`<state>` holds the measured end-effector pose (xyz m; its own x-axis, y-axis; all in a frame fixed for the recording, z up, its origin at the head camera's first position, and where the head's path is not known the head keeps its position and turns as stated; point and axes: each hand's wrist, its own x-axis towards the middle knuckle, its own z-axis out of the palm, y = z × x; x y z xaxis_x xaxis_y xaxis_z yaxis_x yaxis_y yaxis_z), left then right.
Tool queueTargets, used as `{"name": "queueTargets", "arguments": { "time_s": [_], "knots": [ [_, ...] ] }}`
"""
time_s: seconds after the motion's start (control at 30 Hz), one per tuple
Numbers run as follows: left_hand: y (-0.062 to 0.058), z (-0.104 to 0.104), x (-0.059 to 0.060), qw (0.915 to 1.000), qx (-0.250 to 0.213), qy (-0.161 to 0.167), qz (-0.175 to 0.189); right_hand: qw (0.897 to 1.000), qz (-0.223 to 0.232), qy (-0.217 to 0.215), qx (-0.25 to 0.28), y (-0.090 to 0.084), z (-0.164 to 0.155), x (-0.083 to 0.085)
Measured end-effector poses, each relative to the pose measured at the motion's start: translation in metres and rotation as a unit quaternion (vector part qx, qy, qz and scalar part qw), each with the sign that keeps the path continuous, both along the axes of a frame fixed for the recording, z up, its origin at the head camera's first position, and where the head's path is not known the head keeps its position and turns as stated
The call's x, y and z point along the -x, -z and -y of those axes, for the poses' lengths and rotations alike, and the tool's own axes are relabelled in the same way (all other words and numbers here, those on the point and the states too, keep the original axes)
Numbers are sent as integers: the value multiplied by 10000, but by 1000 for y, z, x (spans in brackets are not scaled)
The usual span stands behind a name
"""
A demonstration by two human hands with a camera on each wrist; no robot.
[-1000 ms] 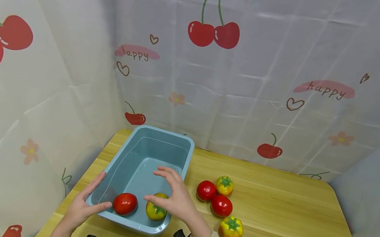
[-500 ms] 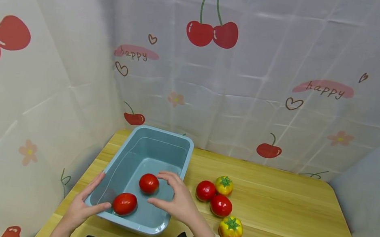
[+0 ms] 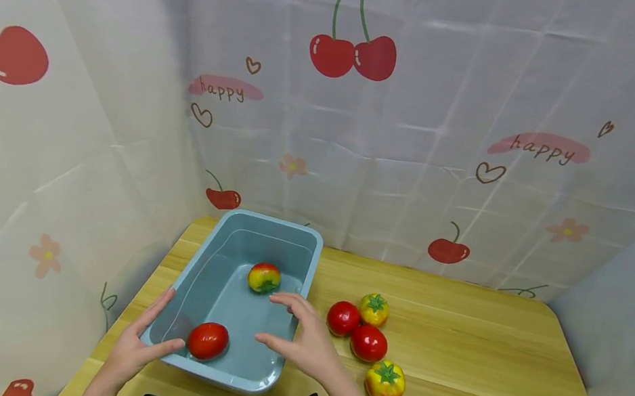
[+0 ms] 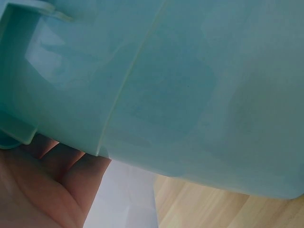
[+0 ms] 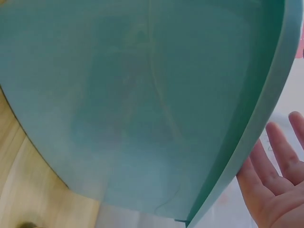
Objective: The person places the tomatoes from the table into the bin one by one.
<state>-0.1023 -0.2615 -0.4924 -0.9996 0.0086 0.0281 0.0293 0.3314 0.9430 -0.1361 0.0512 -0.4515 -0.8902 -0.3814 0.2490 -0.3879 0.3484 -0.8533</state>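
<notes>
Head view showed a blue tub (image 3: 308, 272) sitting on a wooden table (image 3: 484, 360). The left hand (image 3: 138, 346) rested on the tub's near left corner, fingers straight, holding nothing. The right hand (image 3: 304, 343) hung over the tub's right side with fingers spread wide and loose, and it held nothing too. Inside the tub a red tomato (image 3: 208, 340) lay near the front, close to the left thumb, and a yellow-red tomato (image 3: 264, 278) lay farther back. Four more tomatoes (image 3: 367, 344) sat in a bunch on the table just to the right of the tub. It looked like the step was putting tomatoes in the tub, one at a time. The next move would likely call for the right hand to reach over to the bunch and close gently around one tomato, while the left hand steadied the tub.
</notes>
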Motion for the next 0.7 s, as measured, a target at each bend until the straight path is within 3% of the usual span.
{"name": "queueTargets", "arguments": {
  "time_s": [0.43, 0.7],
  "knots": [
    [0, 0, -1, 9999, 76, -21, 99, 9966, -321, 514, 555, 12, -17, -7],
    [3, 0, 1, 10000, -54, -4, 19, 9961, -324, 680, 449, 20, -28, -7]
  ]
}}
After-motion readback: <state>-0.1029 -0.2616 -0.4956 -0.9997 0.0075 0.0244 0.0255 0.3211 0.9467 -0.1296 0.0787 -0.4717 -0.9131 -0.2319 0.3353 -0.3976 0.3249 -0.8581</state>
